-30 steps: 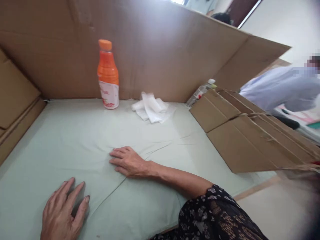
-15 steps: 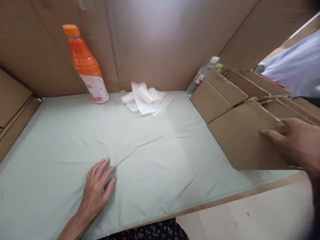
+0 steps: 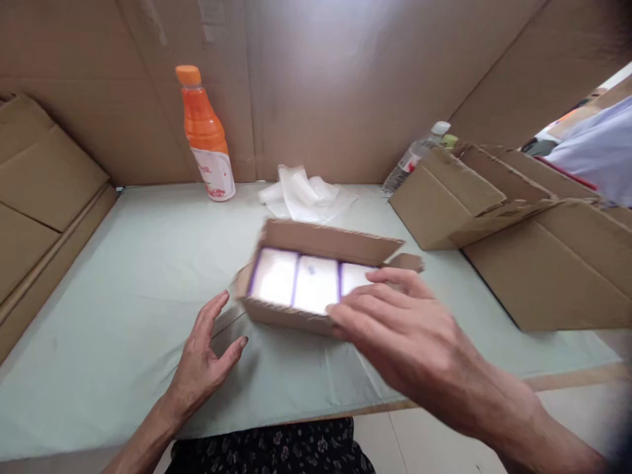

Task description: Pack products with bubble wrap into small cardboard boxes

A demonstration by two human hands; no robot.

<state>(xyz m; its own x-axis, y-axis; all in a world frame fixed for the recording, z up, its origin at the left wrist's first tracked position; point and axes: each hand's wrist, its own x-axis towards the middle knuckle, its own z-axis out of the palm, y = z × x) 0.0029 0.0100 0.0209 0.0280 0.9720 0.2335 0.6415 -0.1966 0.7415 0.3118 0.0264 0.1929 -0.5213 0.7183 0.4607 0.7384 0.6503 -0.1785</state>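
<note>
A small open cardboard box (image 3: 291, 319) is in the middle of the table, slightly blurred. Inside it stand three white packs (image 3: 316, 280) with purple edges, side by side. My right hand (image 3: 409, 322) grips the box at its right end, fingers over the front wall and the rightmost pack. The grip's underside is hidden. My left hand (image 3: 207, 345) is open just left of the box, thumb and fingers apart, holding nothing.
Behind the box lie crumpled clear plastic bags (image 3: 311, 194). An orange drink bottle (image 3: 210, 141) stands at the back left. At right are larger cardboard boxes (image 3: 553, 263) and a clear water bottle (image 3: 412, 161). More cardboard (image 3: 44, 178) lines the left. A person's sleeve (image 3: 597, 148) shows far right.
My right hand has come from the larger boxes at right to the middle, bringing the small box with packs. My left hand has lifted and turned, its thumb opening towards the box.
</note>
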